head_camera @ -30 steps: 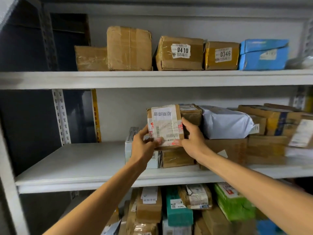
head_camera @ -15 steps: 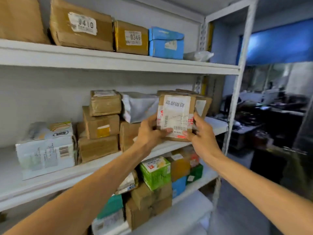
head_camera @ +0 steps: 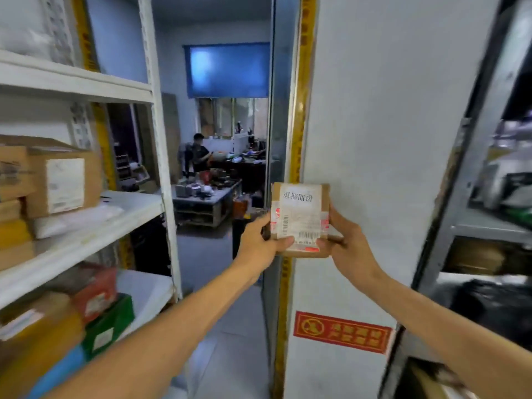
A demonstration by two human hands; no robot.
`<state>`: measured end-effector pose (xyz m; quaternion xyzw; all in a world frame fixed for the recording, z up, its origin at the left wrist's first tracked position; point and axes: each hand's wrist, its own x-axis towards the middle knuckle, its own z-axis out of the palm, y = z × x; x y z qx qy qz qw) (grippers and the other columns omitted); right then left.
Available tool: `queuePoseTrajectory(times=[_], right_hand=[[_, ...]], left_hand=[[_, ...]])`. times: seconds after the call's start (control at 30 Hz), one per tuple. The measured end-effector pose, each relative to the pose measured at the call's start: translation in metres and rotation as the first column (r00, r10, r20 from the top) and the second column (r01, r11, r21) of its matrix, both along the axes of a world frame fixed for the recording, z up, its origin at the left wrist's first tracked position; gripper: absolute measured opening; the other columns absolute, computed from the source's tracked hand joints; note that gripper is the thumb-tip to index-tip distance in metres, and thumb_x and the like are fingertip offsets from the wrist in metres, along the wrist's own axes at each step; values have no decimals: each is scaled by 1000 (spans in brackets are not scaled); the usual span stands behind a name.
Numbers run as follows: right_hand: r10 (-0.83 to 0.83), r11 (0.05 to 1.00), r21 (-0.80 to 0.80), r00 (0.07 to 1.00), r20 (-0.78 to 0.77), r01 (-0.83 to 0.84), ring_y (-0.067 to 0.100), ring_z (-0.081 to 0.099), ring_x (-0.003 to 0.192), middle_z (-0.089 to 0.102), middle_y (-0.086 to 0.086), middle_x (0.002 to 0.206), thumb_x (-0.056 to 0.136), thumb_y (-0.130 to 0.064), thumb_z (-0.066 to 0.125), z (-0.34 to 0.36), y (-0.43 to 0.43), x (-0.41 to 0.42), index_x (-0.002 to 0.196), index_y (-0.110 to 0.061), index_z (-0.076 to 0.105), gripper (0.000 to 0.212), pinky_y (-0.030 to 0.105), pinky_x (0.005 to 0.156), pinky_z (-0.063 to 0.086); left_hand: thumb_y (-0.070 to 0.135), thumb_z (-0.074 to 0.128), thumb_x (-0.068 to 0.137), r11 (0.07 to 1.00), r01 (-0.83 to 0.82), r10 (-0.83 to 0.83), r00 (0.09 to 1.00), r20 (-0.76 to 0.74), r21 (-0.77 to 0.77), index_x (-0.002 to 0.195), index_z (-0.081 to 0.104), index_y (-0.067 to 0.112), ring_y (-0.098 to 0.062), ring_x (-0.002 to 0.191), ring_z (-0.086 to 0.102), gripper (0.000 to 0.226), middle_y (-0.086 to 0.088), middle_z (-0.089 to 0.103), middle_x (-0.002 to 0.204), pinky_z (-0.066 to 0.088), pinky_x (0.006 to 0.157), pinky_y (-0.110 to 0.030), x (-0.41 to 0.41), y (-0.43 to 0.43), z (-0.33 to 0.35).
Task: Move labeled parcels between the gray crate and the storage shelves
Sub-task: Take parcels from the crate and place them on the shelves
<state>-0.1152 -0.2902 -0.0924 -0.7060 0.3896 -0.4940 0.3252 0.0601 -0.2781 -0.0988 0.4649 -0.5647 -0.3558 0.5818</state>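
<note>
Hidden: the back of the parcel (head_camera: pixel 299 218) and most of the fingers behind it. Both forearms are cut off by the bottom edge.
Blurred: the right shelving (head_camera: pixel 472 180) and its load are smeared, and a black bag (head_camera: pixel 495 306) low on it is only a dark shape. The nearest boxes at the bottom left are smeared too.
Label: a white shipping label (head_camera: pixel 300 210) covers most of the parcel's front. It has large characters at the top and barcodes lower down, none of them legible.
Parcel place: in mid-air right of centre, in front of the white panel (head_camera: pixel 388 125) and between the two shelvings, touching neither.
Parcel orientation: upright, with its long axis vertical and the labelled face towards the camera.
Left hand (head_camera: pixel 257 243): grips the lower left edge, with the thumb lying across the label's bottom corner and the fingers curled round behind.
Right hand (head_camera: pixel 348 243): grips the lower right corner, with the thumb on the front and one finger up the right edge. The other fingers are out of sight.
Left shelving (head_camera: pixel 86 82): white boards. A cardboard box (head_camera: pixel 63 182) with a pale label sits on the middle board, and a red box (head_camera: pixel 95 289) and a green box (head_camera: pixel 110 326) sit lower down.
Panel: a red sign (head_camera: pixel 341 332) is stuck low on it.
Far: a person (head_camera: pixel 200 152) stands by cluttered tables, below a blue blind (head_camera: pixel 227 69).
</note>
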Motion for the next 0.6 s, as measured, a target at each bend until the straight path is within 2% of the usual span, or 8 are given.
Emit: queuePoseTrajectory(times=[0.03,0.1,0.2,0.3,0.37,0.47,0.6], right_hand=[[-62,998,12,998,-3,62,3,65,100,63,3,127,86,22,47,-5,-8,-24,149,-20,36,76,24,86,56],[-196,980,14,980,-13,196,2,66,98,64,-5,124,87,19,48,-15,-19,-68,151,-25,32,79,30,90,55],[-341,937,91,939,34,337,-1,68,92,63,-7,122,87,23,42,-25,-17,-123,150,-27,31,81,21,78,56],[-469,877,137,882,39,461,4,67,103,63,-5,126,85,28,35,-35,-9,-166,150,-27,31,86,26,80,57],[-585,805,155,810,44,573,5,65,107,63,-8,125,84,27,34,-41,-2,-188,150,-31,32,87,25,81,57],[-719,689,176,693,46,703,14,62,114,62,-5,130,86,22,39,-53,9,-211,150,-30,33,83,31,86,57],[-822,565,219,564,77,795,11,66,107,57,-3,136,87,21,43,-65,27,-226,150,-30,32,82,22,73,56]], left_hand=[[-5,73,79,998,59,-59,998,6,3,127,59,17,-8,100,65,54,4,68,115,54,78,-14,-23,-17,-4],[-5,73,79,986,167,-168,986,16,17,129,58,17,-5,95,66,57,2,68,115,54,75,-13,-68,-47,-10],[-3,76,76,953,300,-302,952,49,47,128,59,19,-7,89,68,59,-2,70,114,57,82,-27,-130,-79,-22],[-2,76,77,892,444,-450,891,69,79,124,60,21,-14,93,68,55,-2,70,112,58,84,-35,-184,-102,-32],[-1,75,78,837,537,-545,835,70,105,121,60,23,-12,92,68,52,0,69,110,59,82,-35,-216,-111,-39],[-1,74,79,712,690,-701,710,69,130,125,59,16,-14,98,66,52,-1,67,113,59,82,-35,-255,-120,-50],[-2,70,82,581,799,-814,576,79,154,128,56,13,-15,105,63,51,-3,65,118,59,81,-30,-288,-121,-55]])
